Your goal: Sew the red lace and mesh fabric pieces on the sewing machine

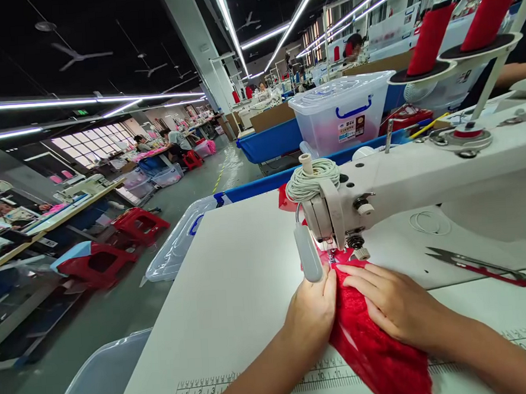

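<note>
A pair of thread snips (478,265) is laid on the white table (233,294), toward its right side, and a printed ruler (203,389) is seen along its near edge. Beyond the table's far edge a clear lidded bin (342,112) is set, and above the table's far right, red thread cones (431,37) are stood. Left of the table, red stools (140,223) are placed on the floor.

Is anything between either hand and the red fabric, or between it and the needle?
Nothing visible. The left hand and right hand rest directly on the red fabric, whose far edge lies under the sewing machine head.
</note>
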